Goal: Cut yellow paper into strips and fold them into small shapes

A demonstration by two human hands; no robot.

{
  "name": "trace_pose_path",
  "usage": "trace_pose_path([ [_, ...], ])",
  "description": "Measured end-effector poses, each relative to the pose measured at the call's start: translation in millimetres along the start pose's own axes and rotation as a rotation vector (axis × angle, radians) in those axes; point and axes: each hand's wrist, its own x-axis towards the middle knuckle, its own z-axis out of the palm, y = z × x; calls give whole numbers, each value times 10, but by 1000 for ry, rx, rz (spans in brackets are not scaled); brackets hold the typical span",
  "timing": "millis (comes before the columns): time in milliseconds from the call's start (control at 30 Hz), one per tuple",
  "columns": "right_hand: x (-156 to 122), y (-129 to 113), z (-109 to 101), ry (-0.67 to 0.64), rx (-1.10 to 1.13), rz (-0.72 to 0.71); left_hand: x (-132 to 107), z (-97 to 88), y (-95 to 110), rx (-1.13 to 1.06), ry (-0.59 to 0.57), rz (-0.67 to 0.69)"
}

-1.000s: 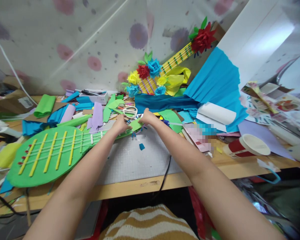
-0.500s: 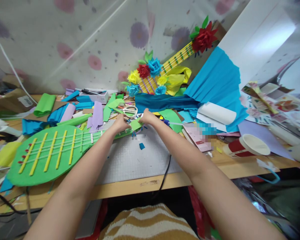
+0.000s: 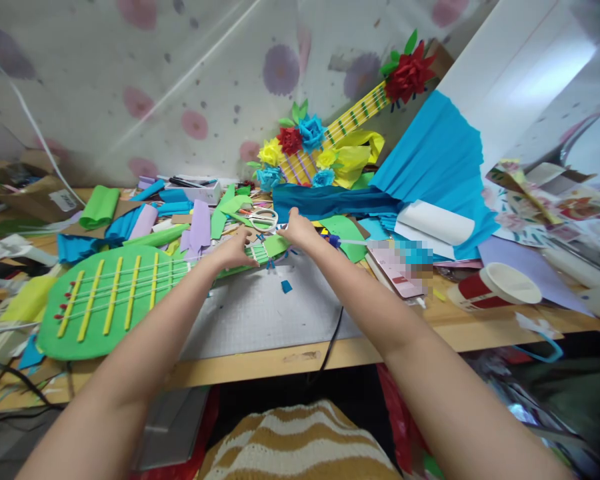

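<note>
Shifting a little toward the mat (image 3: 265,313) since half a second ago, the guitar (image 3: 115,303) has its green body at the mat's left side, partly behind the left forearm. Its neck (image 3: 258,253) runs over the mat's far part, up to the green head (image 3: 277,247). The view has moved slightly as well, but less than the body.

The left hand (image 3: 237,248) has opened wider, thumb and fingers parted across the neck above the mat; whether they press on it I cannot tell. The right hand (image 3: 300,230) is where it was, over the mat's far edge, its fingers grasping the head, with the tips partly hidden.

More of the strings and frets now shows between the hands. I judge that the right hand does the steadying, leaving the neck easier to get at and the left hand freer to adjust. Beyond the mat lie the scissors (image 3: 276,220), unused; on the mat, nearer than the head, sits a blue scrap (image 3: 287,287).
</note>
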Motion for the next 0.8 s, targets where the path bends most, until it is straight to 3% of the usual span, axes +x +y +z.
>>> trace_pose_path([
  [67,-182,20,-4,196,20,-151,-75,64,91,94,92,77],
  [133,-412,77,44,307,57,-266,-143,153,164,190,189,119],
  [200,-637,170,165,259,71,-293,-197,256,205,276,276,133],
  [267,-801,278,336,101,25,-268,-230,357,215,340,341,148],
  [367,-883,402,577,-8,-87,-280,-241,458,206,384,378,156],
  [533,-783,424,714,2,-211,-338,-216,477,202,423,365,150],
  [700,-724,432,756,10,-239,-401,-215,493,160,404,350,320],
  [800,-705,457,802,23,-239,-415,-206,528,118,343,336,348],
])
